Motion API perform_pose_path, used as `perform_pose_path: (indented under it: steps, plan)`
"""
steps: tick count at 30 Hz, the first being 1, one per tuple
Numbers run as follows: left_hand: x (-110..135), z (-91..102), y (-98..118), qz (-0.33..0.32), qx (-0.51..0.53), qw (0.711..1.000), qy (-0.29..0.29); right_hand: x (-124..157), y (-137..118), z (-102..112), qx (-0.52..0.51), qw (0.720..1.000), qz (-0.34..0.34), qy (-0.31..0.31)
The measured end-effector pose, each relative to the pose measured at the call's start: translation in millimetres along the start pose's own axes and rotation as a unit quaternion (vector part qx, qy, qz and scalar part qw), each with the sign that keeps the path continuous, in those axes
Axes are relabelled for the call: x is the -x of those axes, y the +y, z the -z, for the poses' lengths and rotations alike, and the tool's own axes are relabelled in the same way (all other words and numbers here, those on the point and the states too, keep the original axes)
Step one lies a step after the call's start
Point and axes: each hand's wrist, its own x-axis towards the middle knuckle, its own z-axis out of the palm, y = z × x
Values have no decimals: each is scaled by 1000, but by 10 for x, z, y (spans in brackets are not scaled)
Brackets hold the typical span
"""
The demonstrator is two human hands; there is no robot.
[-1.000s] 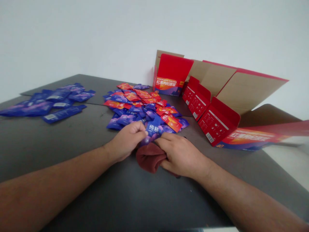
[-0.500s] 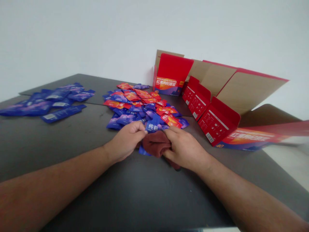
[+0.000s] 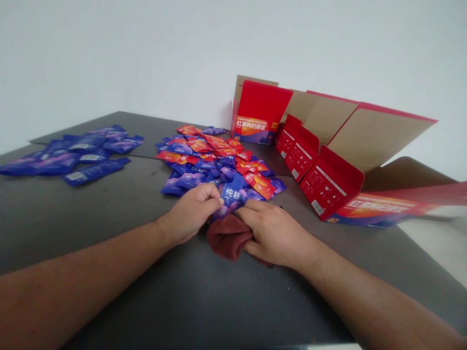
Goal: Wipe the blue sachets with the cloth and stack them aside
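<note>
My left hand (image 3: 191, 212) pinches the upper edge of a blue sachet (image 3: 230, 196) with white characters, holding it just in front of a heap of blue and red sachets (image 3: 215, 158). My right hand (image 3: 272, 234) grips a dark red cloth (image 3: 226, 237), bunched under the sachet's lower end and touching it. Both hands rest low over the dark table (image 3: 120, 214).
A second spread of blue sachets (image 3: 78, 153) lies at the far left. Open red cartons (image 3: 257, 114) and flattened red and brown cardboard (image 3: 350, 146) stand at the back right. A brown surface (image 3: 404, 172) shows beyond the table's right edge.
The cloth in my right hand slid up over the sachet half a second ago and has now come back down below it. My left hand has kept its hold.
</note>
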Motion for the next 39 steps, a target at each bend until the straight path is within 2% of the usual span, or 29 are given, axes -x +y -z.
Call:
perform_pose_path:
  steps: [6,11,16,21,26,31,36,39]
  plan:
    - [9,-3,9,7,13,1000,2,-17,37,8,19,997,-68,41]
    - [1,14,-10,-8,-8,1000,-2,-12,13,2,2,1000,-3,4]
    - [-7,8,-11,3,15,1000,-3,-7,46,-10,19,996,-67,52]
    - [3,17,5,-10,-6,1000,-4,-11,19,-4,4,1000,-13,6]
    - [2,5,-10,17,40,999,-9,-11,43,8,16,996,-74,48]
    - [15,-4,28,6,8,1000,1,-18,16,16,-1,1000,-21,6]
    - [2,6,-2,7,29,1000,-7,-23,49,8,10,996,-72,47]
    - [-1,9,-5,5,10,1000,-4,-16,37,10,5,999,-44,25]
